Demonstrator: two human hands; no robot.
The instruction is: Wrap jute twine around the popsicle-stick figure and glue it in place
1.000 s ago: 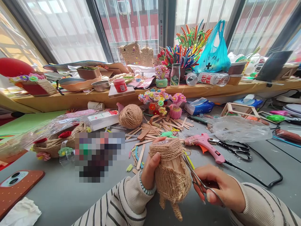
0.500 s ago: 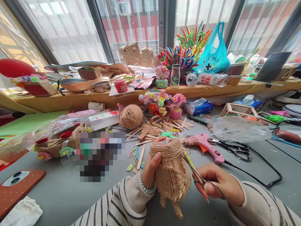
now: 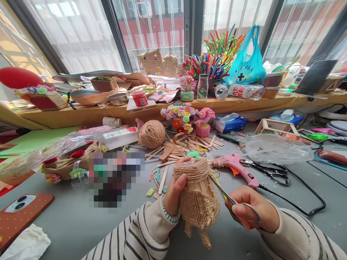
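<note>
The left hand (image 3: 175, 196) clasps a jute-wrapped pot (image 3: 199, 207), seemingly for steadiness, while the right hand (image 3: 253, 208) pinches scissors (image 3: 226, 195) near its one o'clock.

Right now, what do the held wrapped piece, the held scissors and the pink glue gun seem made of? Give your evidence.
Wrapped piece: rough, matt twine, probably jute, from its coarse twisted strands; its bare patch looks like pale wood. Scissors: smooth metal, likely steel, from the silvery shine. Glue gun: probably smooth plastic, from its moulded-looking body.
</note>
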